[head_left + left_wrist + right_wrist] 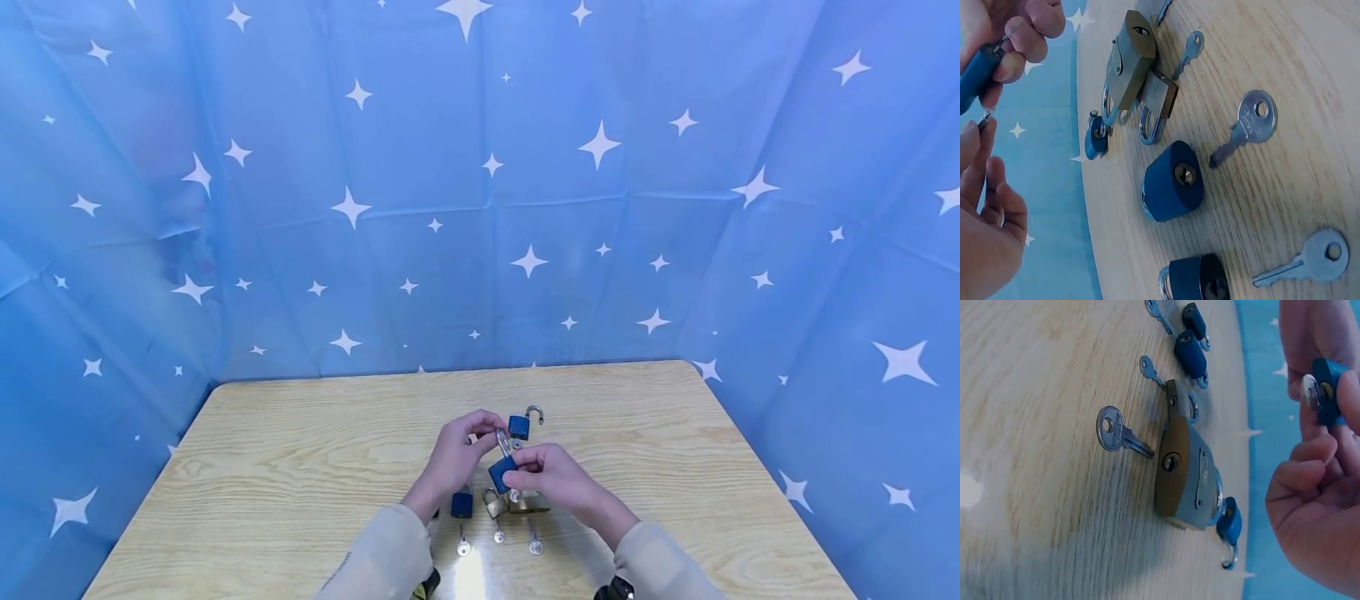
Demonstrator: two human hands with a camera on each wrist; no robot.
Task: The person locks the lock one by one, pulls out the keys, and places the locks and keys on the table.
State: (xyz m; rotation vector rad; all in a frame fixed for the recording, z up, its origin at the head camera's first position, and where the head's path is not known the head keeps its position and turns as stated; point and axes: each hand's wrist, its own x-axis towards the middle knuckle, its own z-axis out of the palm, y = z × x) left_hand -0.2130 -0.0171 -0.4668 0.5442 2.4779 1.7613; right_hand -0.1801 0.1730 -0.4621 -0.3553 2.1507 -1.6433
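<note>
Nearest me, the print on my left sleeve [378, 552] is too small to read, and beyond it on the table [300, 450] lie keys [1110, 428] whose stamped lettering blurs, then brass-coloured padlocks [529, 505] and a blue lock [462, 505]; the left wrist view adds another blue one [1186, 278] that my arm largely screens from the head view. Above them my right hand [553, 477] pinches the raised padlock [501, 475] by its body, my left hand [461, 450] pinches its shackle [503, 442], and the right wrist view shows a round key head [1310, 392] at its keyhole. Farther off, an opened lock [518, 427] lies before the starry curtain [480, 250].
</note>
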